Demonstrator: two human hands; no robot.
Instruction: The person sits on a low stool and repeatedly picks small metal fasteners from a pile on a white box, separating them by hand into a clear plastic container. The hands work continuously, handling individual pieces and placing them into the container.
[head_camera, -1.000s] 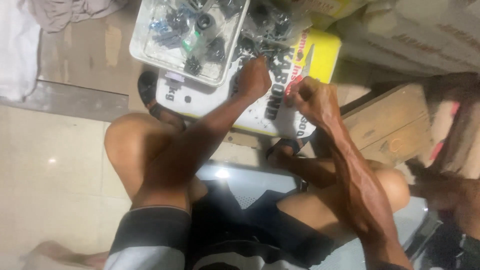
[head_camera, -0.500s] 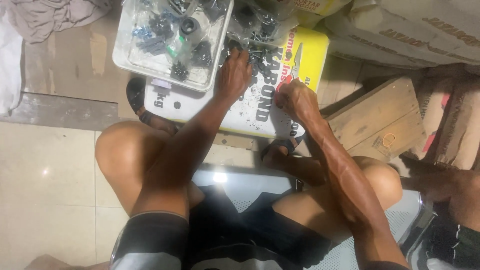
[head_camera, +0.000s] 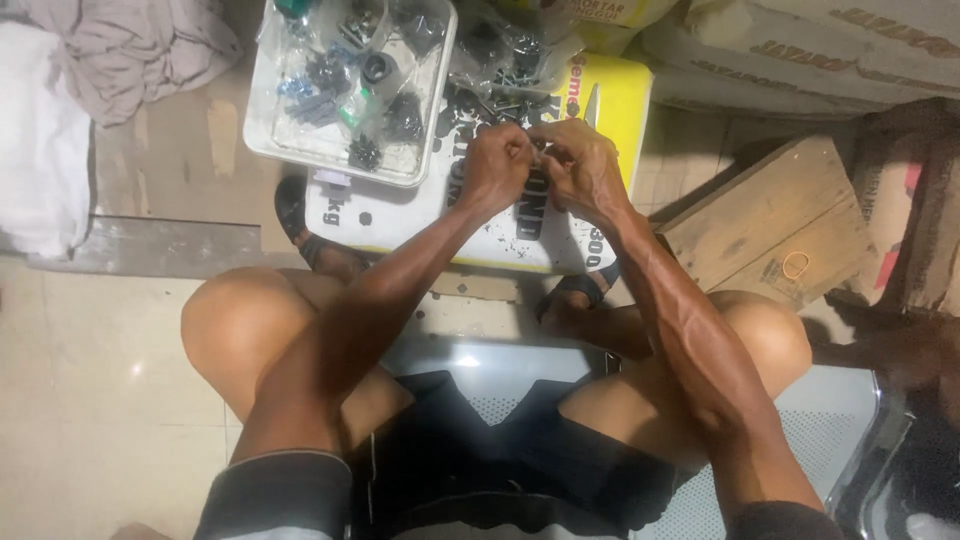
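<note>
The seated person's knees frame the lower half of the view, with a perforated metal seat (head_camera: 850, 440) under them. Ahead of the fingers lies a white and yellow sack (head_camera: 420, 215) that serves as the work surface. To the right of the fingers, well apart, stands a wooden crate (head_camera: 770, 225) with a rubber band (head_camera: 796, 265) lying on its top face. Beyond the crate, stacked pale sacks (head_camera: 800, 50) fill the upper right corner. Far to the left of the fingers, crumpled cloth (head_camera: 130, 50) lies on the floor.

A clear plastic tray (head_camera: 300, 150) rests on the sack, up and to the left of the fingers. It holds bagged dark fittings (head_camera: 365, 70) and small blue parts. Just beyond the fingertips, a loose pile of dark screws and small hardware (head_camera: 500, 95) lies on the sack, beside a clear bag.

The left hand (head_camera: 497, 168) and right hand (head_camera: 580, 165) meet above the sack, knuckles touching. Both sets of fingers are curled tight and pinched together at the point of contact. A small pale part (head_camera: 541, 150) shows between the fingertips; its kind cannot be told, as the fingers cover most of it.
</note>
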